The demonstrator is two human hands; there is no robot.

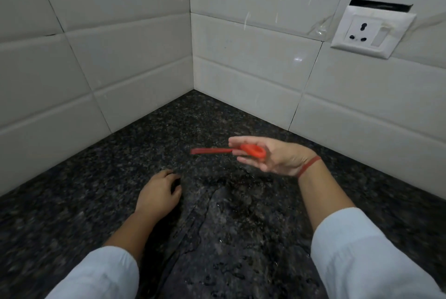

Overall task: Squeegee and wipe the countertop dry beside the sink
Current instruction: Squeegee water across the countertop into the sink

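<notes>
Sleeves (96,274) are framing a wet streak (217,226) on the countertop (60,202), left hand (156,192) is resting on it empty with fingers (166,173) loosely curled, right hand (277,156) is gripping the blurred red squeegee (251,150) just above it, tiled corner (193,69) and socket (366,30) sitting behind.

Two hands show: one left hand (156,193) and one right hand (272,156). There are two pale sleeves, a left sleeve (96,277) and a right sleeve (362,255). There is one red squeegee (251,150), one red wrist band (310,165) and one dark speckled tabletop (72,190). Two tiled walls, a left wall (96,45) and a right wall (265,57), meet in one corner. One white socket plate (371,31) carries one three-hole socket and one switch.
</notes>
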